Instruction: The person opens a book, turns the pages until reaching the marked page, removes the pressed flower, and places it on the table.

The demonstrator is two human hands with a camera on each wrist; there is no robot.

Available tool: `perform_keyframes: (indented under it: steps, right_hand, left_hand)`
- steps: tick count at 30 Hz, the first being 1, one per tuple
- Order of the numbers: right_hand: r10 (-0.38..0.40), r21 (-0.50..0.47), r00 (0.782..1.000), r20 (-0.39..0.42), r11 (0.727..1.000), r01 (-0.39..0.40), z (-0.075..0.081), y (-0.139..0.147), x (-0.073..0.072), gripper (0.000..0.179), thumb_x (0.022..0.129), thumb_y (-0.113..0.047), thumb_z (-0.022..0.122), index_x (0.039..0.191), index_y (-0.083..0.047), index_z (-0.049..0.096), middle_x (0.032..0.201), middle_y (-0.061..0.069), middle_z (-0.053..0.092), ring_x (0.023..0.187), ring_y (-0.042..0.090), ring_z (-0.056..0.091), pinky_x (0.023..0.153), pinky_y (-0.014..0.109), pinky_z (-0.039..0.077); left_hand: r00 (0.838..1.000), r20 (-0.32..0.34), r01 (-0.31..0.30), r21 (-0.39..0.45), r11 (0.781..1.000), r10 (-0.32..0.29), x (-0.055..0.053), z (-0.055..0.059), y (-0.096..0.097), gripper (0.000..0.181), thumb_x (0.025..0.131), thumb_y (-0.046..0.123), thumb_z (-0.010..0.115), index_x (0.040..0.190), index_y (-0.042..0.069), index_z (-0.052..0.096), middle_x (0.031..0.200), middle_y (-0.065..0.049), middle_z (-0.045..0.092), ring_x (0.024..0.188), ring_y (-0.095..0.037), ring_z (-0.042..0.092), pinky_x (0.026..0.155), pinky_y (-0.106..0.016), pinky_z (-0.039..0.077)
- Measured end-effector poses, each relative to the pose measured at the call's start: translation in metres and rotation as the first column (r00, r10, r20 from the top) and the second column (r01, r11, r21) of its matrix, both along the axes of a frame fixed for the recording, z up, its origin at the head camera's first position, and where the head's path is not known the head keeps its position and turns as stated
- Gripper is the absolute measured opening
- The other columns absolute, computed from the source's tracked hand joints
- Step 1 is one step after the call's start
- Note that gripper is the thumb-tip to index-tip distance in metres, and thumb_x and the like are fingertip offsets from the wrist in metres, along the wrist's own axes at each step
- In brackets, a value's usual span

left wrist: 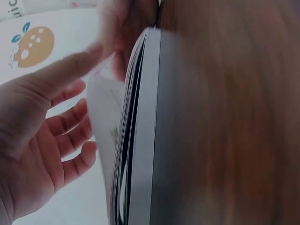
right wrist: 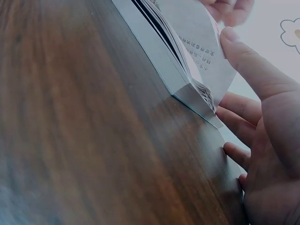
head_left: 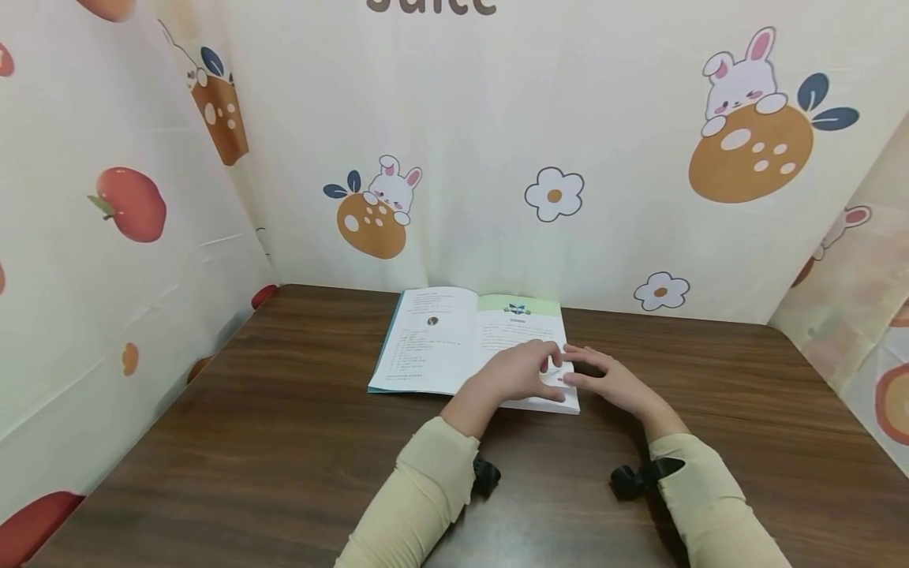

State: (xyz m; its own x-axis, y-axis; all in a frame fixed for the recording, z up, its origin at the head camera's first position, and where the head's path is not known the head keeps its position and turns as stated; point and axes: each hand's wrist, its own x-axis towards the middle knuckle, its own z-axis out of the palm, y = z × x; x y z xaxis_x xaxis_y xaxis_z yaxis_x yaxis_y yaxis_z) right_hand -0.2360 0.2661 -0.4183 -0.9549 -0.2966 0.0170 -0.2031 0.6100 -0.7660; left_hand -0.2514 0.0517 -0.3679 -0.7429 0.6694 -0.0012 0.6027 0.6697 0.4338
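An open book point(head_left: 433, 339) lies on the table, with printed text on its left page and a green band across the top of its right page. Over the right page hovers my left hand point(head_left: 514, 371), its fingers loosely bent and its thumb extended. My right hand point(head_left: 614, 383) is at the book's right edge, thumb and fingers spread apart. In the right wrist view, the right thumb point(right wrist: 243, 51) reaches the edge of a page, while other fingers point(right wrist: 239, 122) lie beyond the page stack. Both hands' fingertips come close together there.
The dark wooden table point(head_left: 284, 442) extends around the book. A pale curtain point(head_left: 469, 142) with rabbit, fruit and flower prints hangs behind it and along the sides. Black wrist cameras point(head_left: 628, 481) are strapped at both sleeves.
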Motion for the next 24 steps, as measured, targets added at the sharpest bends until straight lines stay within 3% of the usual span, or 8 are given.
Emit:
perform_keyframes:
  steps: [6,13,18,24]
  right_hand:
    - [-0.014,0.002,1.000,0.014,1.000,0.014,0.000,0.000,0.001,0.051,0.088,-0.037,0.061,0.132,-0.012,0.051,0.145,0.017,0.032,0.134,0.041,0.019,0.098,0.066,0.017]
    - [-0.005,-0.008,1.000,0.005,1.000,0.005,-0.001,0.000,0.000,0.051,0.089,-0.035,0.060,0.133,-0.011,0.050,0.145,0.016,0.033,0.135,0.041,0.017,0.098,0.067,0.014]
    - [0.002,-0.016,1.000,0.000,1.000,-0.002,-0.003,0.003,-0.001,0.049,0.089,-0.035,0.060,0.131,-0.011,0.052,0.145,0.015,0.034,0.135,0.041,0.015,0.099,0.066,0.013]
    - [-0.069,-0.173,0.993,0.092,0.981,0.084,0.001,0.011,0.000,0.051,0.094,-0.039,0.051,0.136,-0.011,0.047,0.146,0.010,0.034,0.136,0.033,0.019,0.103,0.059,0.015]
  left_hand:
    - [0.998,-0.064,0.012,-0.027,1.000,-0.014,0.004,0.000,0.009,0.040,0.072,0.035,0.079,0.097,0.021,0.050,0.089,0.006,0.051,0.076,-0.008,0.048,0.060,-0.021,0.038]
    - [0.999,-0.046,-0.013,-0.026,1.000,0.011,0.006,-0.004,0.009,0.040,0.074,0.035,0.077,0.095,0.021,0.046,0.088,0.007,0.048,0.076,-0.009,0.047,0.063,-0.021,0.038]
    - [0.998,-0.050,-0.029,-0.043,0.999,0.027,0.006,-0.006,0.011,0.030,0.079,0.030,0.073,0.098,0.024,0.051,0.088,0.008,0.049,0.075,-0.009,0.048,0.063,-0.022,0.039]
    - [0.997,-0.071,-0.045,-0.041,0.998,0.042,0.005,-0.006,0.013,0.013,0.086,0.029,0.065,0.097,0.023,0.059,0.079,0.010,0.051,0.069,-0.007,0.048,0.058,-0.021,0.037]
